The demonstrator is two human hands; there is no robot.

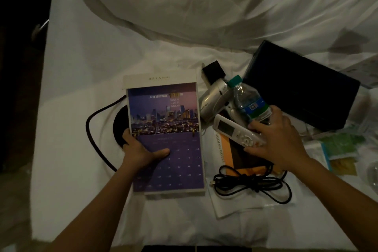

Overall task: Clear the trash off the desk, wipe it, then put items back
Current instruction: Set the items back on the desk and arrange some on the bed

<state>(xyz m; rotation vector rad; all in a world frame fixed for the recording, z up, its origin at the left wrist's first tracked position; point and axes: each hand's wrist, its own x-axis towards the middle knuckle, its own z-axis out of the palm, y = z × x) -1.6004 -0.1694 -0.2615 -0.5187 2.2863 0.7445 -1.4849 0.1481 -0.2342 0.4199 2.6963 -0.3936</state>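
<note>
A purple desk calendar (163, 120) with a city photo lies on a white bed sheet (81, 80). My left hand (141, 152) grips its left edge, thumb on top of the date grid. My right hand (274, 139) rests over a white remote control (229, 129) and the bottom of a clear water bottle (248, 100) with a green cap and blue label; its fingers curl round both. A silver hair dryer (214, 98) lies beside the bottle.
A dark box (302, 86) sits at the right. A black cable (251, 186) coils over an orange-and-white hotel booklet (223, 149). A black round base (120, 127) with cord lies under the calendar. Packets (339, 149) lie far right; a pillow (204, 6) behind.
</note>
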